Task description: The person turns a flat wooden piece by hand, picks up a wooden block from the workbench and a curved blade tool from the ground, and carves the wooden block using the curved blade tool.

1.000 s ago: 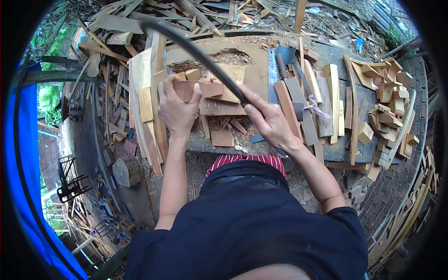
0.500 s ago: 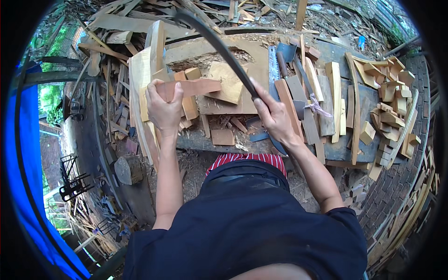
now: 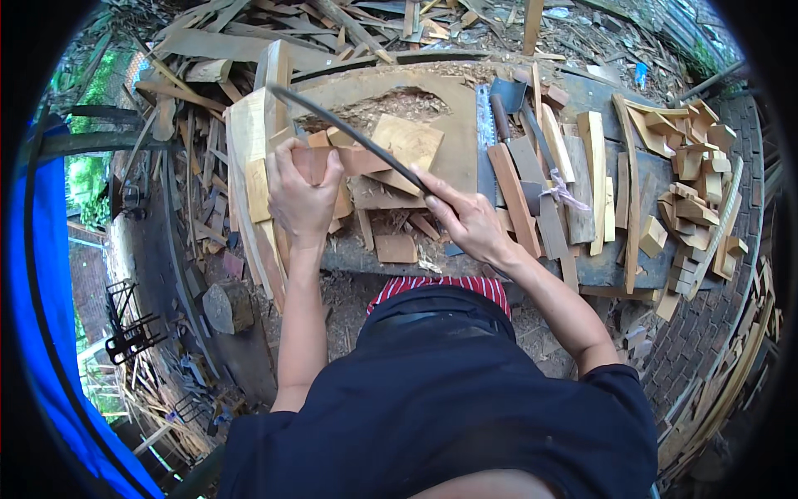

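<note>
My left hand (image 3: 303,198) is closed round the near end of a short reddish-brown wood piece (image 3: 359,160), thumb on its near side. The piece points right over the work board. My right hand (image 3: 467,218) is closed on the lower end of a long, dark, machete-like blade (image 3: 341,125), which slants up and left, tip near the left post. In this view the blade crosses the wood piece; whether they touch I cannot tell. Behind the piece lies a pale square wood block (image 3: 411,143), partly covered by the blade.
A chipped, hollowed board (image 3: 457,108) covers the bench middle. Upright pale timber (image 3: 256,125) stands at left. To the right lie a saw (image 3: 485,125), long wood strips (image 3: 592,183) and a pile of cut blocks (image 3: 698,158). A reddish offcut (image 3: 396,249) sits at the near edge.
The blade has swung down and left, from above the wood piece to across it. My right hand has dropped slightly left; my left hand and the piece have shifted a little right.
</note>
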Available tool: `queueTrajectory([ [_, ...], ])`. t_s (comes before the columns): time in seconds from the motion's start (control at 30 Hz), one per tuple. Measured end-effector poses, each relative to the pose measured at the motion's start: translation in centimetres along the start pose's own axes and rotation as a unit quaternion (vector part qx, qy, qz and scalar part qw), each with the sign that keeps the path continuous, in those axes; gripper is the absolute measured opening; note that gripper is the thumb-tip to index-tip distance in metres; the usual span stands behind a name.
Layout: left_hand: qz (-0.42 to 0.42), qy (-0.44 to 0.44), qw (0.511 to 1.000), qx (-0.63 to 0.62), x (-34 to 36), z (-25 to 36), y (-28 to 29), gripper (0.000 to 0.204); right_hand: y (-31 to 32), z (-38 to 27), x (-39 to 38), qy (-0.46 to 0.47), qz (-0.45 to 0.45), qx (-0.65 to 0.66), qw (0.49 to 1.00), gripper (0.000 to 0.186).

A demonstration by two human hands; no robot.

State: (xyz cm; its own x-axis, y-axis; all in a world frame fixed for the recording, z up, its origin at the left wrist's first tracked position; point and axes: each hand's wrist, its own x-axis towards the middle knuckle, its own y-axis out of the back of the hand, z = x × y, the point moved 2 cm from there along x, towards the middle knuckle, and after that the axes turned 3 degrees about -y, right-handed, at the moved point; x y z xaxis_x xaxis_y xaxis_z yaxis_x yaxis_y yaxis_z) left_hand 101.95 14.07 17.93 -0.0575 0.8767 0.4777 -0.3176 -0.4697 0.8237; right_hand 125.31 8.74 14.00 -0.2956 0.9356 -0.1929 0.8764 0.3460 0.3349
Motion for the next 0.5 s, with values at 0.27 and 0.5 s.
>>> queueTrajectory([
  [0.27,-0.027,-0.002,1.0,-0.003,-0.2,1.6,-0.4,0.046,-0.2,1.1,-0.1,0.05,0.046,0.002,0.998,0.045],
  [0.5,0.014,0.026,0.999,-0.043,-1.1,-1.9,0.4,0.043,-2.4,7.7,0.0,-0.009,0.056,0.003,0.998,0.046],
])
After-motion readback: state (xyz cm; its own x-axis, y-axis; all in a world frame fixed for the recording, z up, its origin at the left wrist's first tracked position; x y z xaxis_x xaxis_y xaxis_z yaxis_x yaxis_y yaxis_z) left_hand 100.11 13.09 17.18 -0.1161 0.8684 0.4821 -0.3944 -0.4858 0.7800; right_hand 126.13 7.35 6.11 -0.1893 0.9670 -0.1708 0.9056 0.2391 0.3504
